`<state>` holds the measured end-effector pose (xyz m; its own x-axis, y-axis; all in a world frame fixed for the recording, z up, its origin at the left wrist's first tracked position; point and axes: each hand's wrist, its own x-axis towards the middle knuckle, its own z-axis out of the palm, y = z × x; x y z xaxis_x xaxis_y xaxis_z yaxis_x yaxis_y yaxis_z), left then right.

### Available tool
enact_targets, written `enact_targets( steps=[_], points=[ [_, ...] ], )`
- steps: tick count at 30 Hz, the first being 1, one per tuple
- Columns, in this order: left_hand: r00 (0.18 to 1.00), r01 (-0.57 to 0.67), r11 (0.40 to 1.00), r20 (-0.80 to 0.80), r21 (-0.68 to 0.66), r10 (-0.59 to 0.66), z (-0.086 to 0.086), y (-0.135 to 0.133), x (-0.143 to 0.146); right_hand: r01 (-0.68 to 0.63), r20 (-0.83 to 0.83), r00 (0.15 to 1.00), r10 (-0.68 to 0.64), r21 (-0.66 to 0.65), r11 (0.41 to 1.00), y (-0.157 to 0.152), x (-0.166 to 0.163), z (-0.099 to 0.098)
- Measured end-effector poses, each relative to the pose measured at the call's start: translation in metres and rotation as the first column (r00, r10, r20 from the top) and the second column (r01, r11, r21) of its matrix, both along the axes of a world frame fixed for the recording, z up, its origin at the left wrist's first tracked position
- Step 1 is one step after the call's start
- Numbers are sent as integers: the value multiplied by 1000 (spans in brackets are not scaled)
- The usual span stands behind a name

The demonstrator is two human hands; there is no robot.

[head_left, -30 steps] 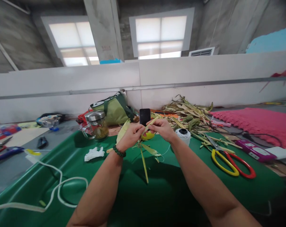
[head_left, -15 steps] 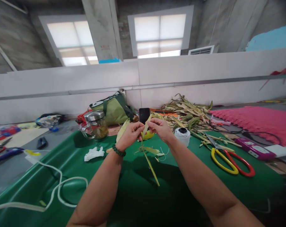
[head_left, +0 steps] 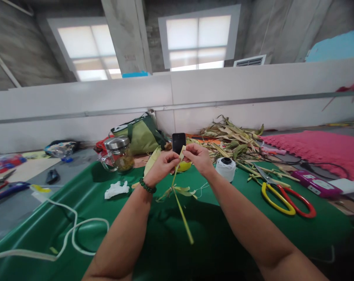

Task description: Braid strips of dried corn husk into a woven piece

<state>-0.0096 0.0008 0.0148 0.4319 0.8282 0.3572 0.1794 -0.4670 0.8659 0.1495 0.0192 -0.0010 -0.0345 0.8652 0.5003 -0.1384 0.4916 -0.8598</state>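
Right of the husk, a purple box reads "B" (rest blurred).

Hands close together in pinch grips

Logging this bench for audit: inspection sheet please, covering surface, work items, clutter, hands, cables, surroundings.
Surface: green sheet over grey table.
Work items: pale husk strip, held up; thin stem below it.
Clutter: scissors, white spool, lidded jar, crumpled tissue, husk pile.
Hands: left hand and right hand both pinch the strip.
Cables: white cord looped at left; black cable at right.
Surroundings: white partition, two windows above.
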Motion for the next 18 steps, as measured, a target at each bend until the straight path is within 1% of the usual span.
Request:
enact_targets(
  steps=[3,5,8,10,12,15,16,18],
  points=[
    [999,-43,999,-22,25,43,-1,-1,2,0,53,999,-3,60,998,-1,1,-1],
    [995,-92,992,-29,91,95,-2,-1,5,31,129,990,-49,134,990,-3,2,-1],
    [989,-132,972,-42,197,142,-4,1,6,76,228,963,-145,286,955,-8,4,0],
    [984,-152,955,-54,253,171,-3,2,6,58,256,955,-150,335,941,-10,5,0],
    [979,-171,943,-62,284,196,-3,2,5,37,232,967,-107,288,957,-9,5,1],
    [969,-197,927,-77,320,233,-2,0,5,-16,149,989,-4,131,991,-4,7,2],
    [963,-217,915,-76,341,257,-1,-2,6,-48,149,988,35,89,995,-3,9,3],
    [951,-255,892,-68,374,301,-1,-4,7,-100,199,976,89,46,994,-1,11,3]
  ],
)
